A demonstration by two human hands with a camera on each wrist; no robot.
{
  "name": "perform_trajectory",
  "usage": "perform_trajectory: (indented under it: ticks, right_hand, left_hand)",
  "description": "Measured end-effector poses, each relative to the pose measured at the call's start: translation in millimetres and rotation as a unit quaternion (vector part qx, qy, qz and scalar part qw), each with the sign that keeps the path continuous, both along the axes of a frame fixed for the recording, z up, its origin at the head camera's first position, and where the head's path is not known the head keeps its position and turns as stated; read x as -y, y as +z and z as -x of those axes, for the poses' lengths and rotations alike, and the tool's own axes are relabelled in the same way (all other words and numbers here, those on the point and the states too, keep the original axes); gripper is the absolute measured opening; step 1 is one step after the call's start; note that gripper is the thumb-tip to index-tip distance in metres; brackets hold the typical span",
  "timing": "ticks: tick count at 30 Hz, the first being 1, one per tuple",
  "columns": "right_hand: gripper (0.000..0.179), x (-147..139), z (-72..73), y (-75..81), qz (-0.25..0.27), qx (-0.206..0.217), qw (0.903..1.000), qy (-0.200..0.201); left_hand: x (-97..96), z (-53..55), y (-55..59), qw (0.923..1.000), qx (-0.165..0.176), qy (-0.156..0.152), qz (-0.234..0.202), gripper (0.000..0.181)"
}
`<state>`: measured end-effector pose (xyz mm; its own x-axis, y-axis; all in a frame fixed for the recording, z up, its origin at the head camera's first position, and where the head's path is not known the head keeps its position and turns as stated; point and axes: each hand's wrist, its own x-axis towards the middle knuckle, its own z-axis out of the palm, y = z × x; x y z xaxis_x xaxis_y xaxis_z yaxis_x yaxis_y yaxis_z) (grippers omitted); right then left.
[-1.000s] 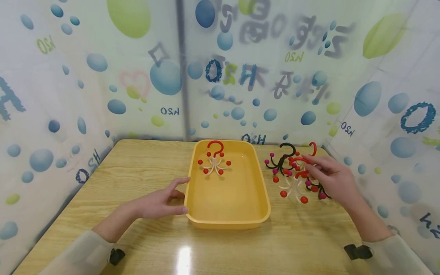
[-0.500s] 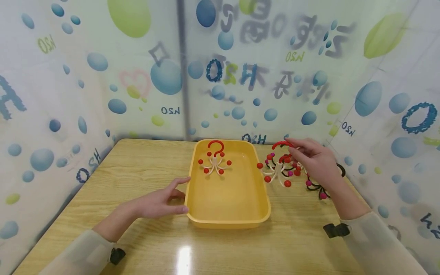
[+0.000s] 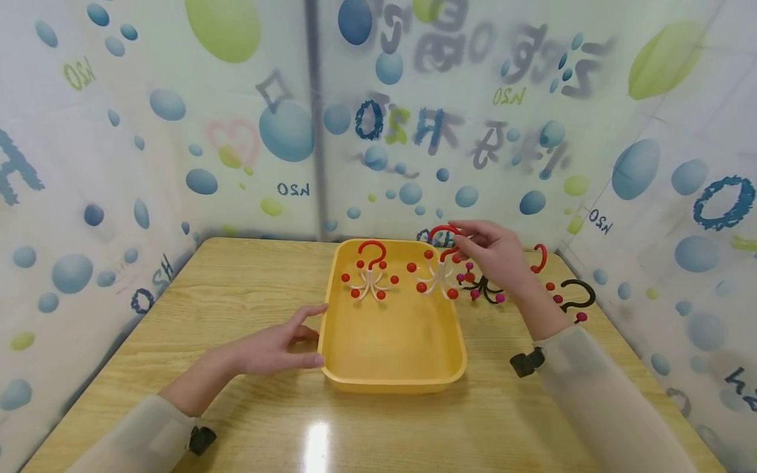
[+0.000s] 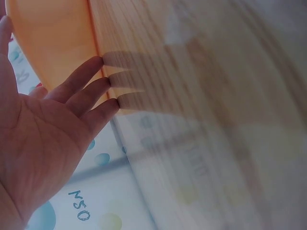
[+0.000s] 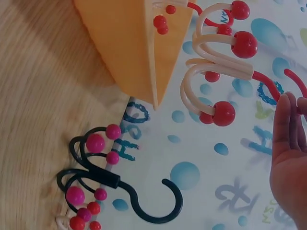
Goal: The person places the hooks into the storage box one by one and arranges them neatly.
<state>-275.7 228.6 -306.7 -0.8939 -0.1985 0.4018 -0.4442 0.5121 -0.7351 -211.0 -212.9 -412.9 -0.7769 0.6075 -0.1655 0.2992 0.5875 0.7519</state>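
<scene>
A wooden table (image 3: 248, 420) is set inside a booth walled with sheeting printed in blue and green bubbles (image 3: 284, 131). On the table stands a yellow tray (image 3: 390, 378).

The fingers of the right hand (image 3: 493, 253) are pinched together on the red top hook of a white hook cluster (image 3: 436, 279), which is held in the air above the tray's far right corner, its red-balled prongs hanging down; in the right wrist view the cluster (image 5: 216, 72) is seen dangling clear of the tray rim. The piece is judged to be light, stiff plastic with smooth, rather slippery curves; the top hook is the surest place to take hold, since the splayed prongs would likely snag on neighbouring pieces.

The left hand (image 3: 269, 351) lies flat on the table, its fingers straight and slightly apart, the fingertips (image 4: 103, 60) touching the tray's outer left wall.

Inside the tray, at the far end, a second white cluster (image 3: 369, 281) stands upright. To the right of the tray, black clusters with pink balls (image 3: 485, 289) lie on the table, with more near the table's right edge (image 3: 573, 295).
</scene>
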Motion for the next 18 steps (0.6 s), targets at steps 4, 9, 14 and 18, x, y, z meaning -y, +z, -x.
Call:
perform_trajectory:
  ticks: [4, 9, 14, 18]
  right_hand:
    - [0.037, 13, 12.5, -0.3, -0.003, 0.022, 0.9997, 0.007]
    - [0.036, 26, 29.0, -6.2, 0.008, 0.041, 0.9990, 0.018]
    - [0.034, 37, 40.3, -13.1, 0.008, 0.057, 0.9982, 0.016]
    - [0.034, 43, 45.8, -17.9, 0.003, 0.074, 0.9971, 0.017]
  left_hand:
    - [0.2, -0.1, -0.2, 1.0000, 0.000, -0.001, -0.001, 0.096]
    - [0.6, 0.0, -0.3, 1.0000, 0.000, -0.001, 0.001, 0.095]
    - [1.0, -0.2, -0.2, 1.0000, 0.000, -0.001, 0.001, 0.095]
    - [1.1, 0.0, 0.0, 1.0000, -0.001, 0.000, 0.004, 0.095]
